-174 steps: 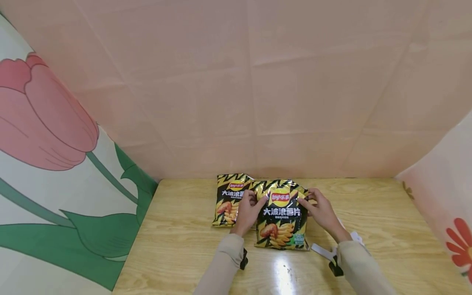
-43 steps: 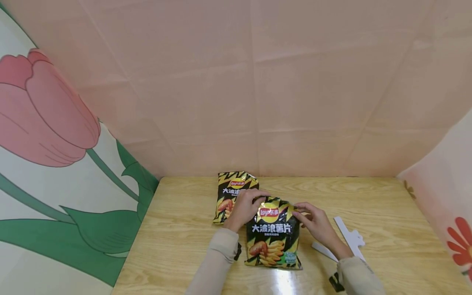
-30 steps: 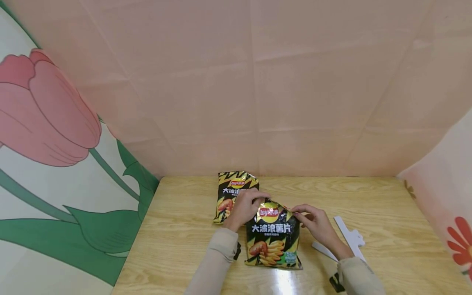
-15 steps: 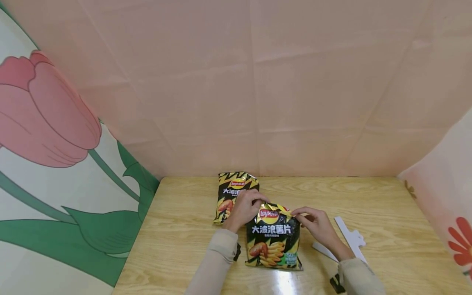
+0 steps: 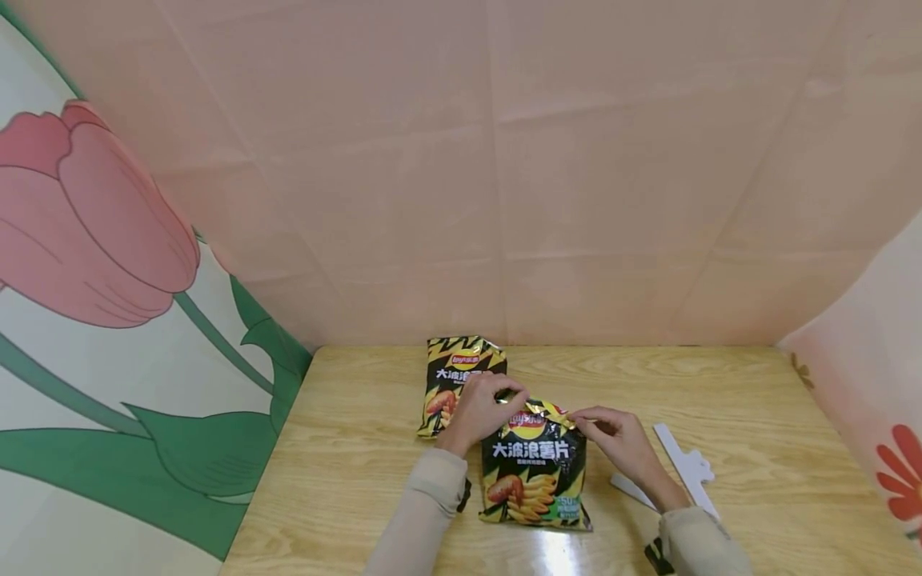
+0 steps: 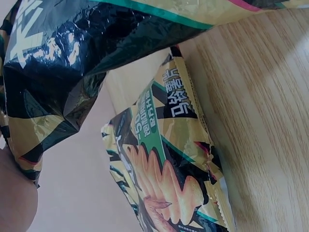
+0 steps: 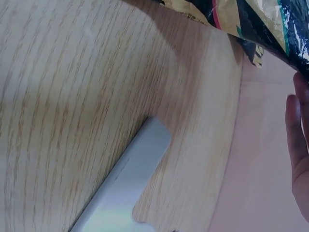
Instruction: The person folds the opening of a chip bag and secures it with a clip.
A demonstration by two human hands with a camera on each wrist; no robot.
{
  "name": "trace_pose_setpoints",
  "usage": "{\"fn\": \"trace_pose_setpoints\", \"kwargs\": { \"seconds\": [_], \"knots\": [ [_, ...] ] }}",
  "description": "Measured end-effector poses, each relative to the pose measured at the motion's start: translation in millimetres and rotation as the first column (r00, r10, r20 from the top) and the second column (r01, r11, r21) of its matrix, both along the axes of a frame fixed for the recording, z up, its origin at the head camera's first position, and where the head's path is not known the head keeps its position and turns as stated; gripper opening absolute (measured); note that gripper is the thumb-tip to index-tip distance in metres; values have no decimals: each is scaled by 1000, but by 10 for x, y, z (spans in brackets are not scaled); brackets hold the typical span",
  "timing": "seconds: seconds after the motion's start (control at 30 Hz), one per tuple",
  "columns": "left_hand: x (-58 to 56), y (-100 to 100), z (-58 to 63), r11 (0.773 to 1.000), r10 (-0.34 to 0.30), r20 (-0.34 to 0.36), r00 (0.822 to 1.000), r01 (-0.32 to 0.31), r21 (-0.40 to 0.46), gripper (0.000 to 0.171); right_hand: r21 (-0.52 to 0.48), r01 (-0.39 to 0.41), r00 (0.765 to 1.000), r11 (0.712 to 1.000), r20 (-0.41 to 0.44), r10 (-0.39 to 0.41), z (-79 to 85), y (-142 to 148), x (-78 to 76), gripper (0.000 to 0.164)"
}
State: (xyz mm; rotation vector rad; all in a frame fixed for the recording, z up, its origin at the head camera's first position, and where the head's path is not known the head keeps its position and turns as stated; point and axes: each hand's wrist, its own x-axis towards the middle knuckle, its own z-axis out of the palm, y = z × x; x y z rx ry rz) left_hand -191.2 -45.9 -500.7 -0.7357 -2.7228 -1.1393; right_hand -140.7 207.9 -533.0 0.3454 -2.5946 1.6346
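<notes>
While the wood-grain tabletop [image 5: 346, 472] spans the lower frame, the front Lay's chip bag [image 5: 533, 468] sits at its lower centre. Its top edge, upright about a second ago, is now bent forward over the logo, suggesting the folding is under way but perhaps unfinished. The rear Lay's chip bag [image 5: 441, 392] is at upper left, partly hidden. Left of the fold, the left hand [image 5: 477, 410] pinches the top corner, wrist angled up from lower left; the right hand [image 5: 625, 438] pinches the opposite corner, thumb beneath forefinger. A white clip [image 5: 684, 466] lies spread at lower right.
</notes>
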Motion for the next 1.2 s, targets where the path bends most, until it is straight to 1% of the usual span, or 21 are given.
{"fn": "trace_pose_setpoints", "kwargs": {
  "seconds": [0.1,0.23,0.37,0.53,0.77,0.93,1.07,1.13,1.2],
  "knots": [
    [4,19,1,1000,13,-28,1000,-14,-18,22,-24,20,999,1000,28,-19,7,-25,1,15],
    [11,33,6,999,25,-46,999,-26,-26,18,-36,41,999,999,37,-39,18,-54,9,13],
    [13,33,7,999,34,-28,999,-35,-25,17,-48,50,999,998,22,-49,18,-61,12,14],
    [10,28,14,999,40,0,999,-40,-36,20,-50,55,998,997,35,-53,23,-60,14,19],
    [6,30,12,998,30,-7,1000,-30,-48,17,-21,67,996,998,59,-66,1,-45,15,21],
    [16,28,28,999,29,-7,1000,-29,-24,16,-14,76,995,997,66,-75,-5,-41,14,24],
    [19,17,52,1000,5,-5,1000,-5,-7,17,2,77,996,997,53,-77,-8,-40,14,24],
    [17,11,71,999,-8,1,1000,8,-33,19,10,72,997,997,40,-72,-8,-44,15,22],
    [19,9,100,996,-25,10,1000,26,-90,22,14,66,997,998,26,-66,-5,-55,16,21]
  ]
}}
